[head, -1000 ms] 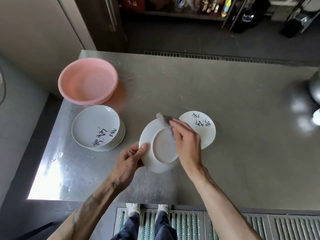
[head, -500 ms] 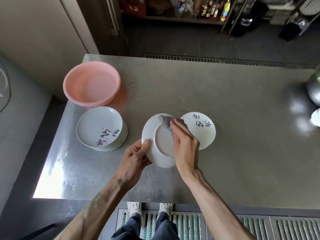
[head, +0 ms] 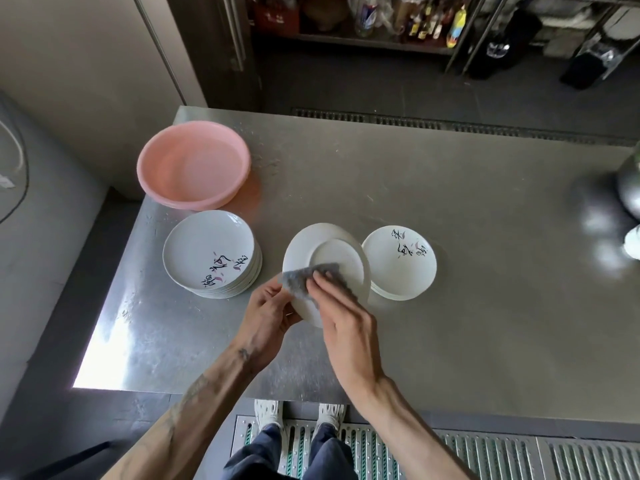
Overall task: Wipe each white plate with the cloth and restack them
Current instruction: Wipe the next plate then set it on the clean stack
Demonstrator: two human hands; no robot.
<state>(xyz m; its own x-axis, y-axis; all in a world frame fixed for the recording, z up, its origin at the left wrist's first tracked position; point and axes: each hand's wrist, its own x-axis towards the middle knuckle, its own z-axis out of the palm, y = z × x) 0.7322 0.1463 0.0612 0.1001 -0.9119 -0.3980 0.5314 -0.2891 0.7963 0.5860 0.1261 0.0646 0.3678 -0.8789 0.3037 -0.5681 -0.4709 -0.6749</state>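
Note:
A white plate (head: 325, 251) is held tilted above the steel table, its underside facing me. My left hand (head: 266, 313) grips its lower left edge. My right hand (head: 343, 320) presses a grey cloth (head: 301, 280) against the plate's lower part. To the left stands a taller stack of white plates (head: 211, 254) with black and pink markings on the top one. To the right lies a short stack of white plates (head: 400, 263) with similar markings.
A pink plastic basin (head: 192, 164) sits at the table's (head: 450, 202) far left, behind the tall stack. Shiny metal vessels (head: 628, 188) stand at the right edge. The table's near edge runs just above my feet; a floor grate lies below.
My right hand has drawn the cloth from the plate's upper rim down to its lower left part. The plate has stayed in my left hand.

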